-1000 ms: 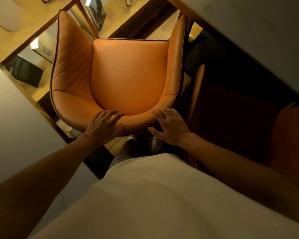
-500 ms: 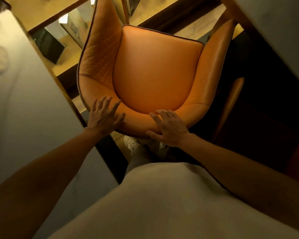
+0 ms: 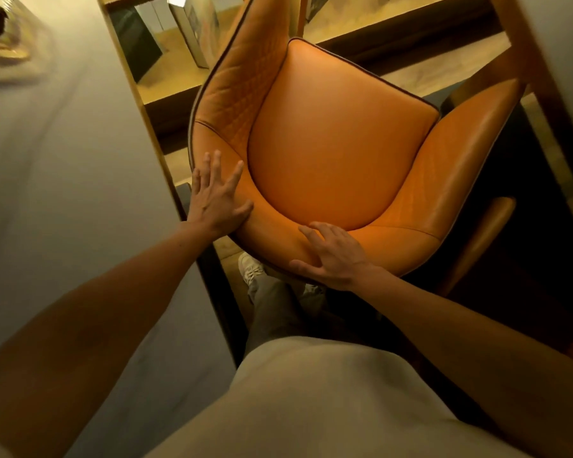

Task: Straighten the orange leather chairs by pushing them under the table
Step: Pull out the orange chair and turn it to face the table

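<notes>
Since the earlier frame my left hand (image 3: 217,196) has slid further round the back rim of the orange leather chair (image 3: 338,150), its fingers now spread flat and pointing ahead instead of curling over the rim. The chair itself has swung, its seat front turning away from my left palm toward the right. My right hand (image 3: 336,256) has hardly shifted (it lies open on the same stretch of the backrest's top edge, thumb hooked over the outer side). Neither hand is closed around anything; both press with loose, open fingers against the leather.

The chair sits straight ahead of my palms, in the gap between two pale table tops: one table (image 3: 63,193) close beside my left wrist, the other's wooden edge (image 3: 530,61) beyond the far arm of the chair. I judge the job only partly done: the whole seat cushion is exposed, nothing tucked under yet. What remains is squaring the chair up and pushing it forward.
</notes>
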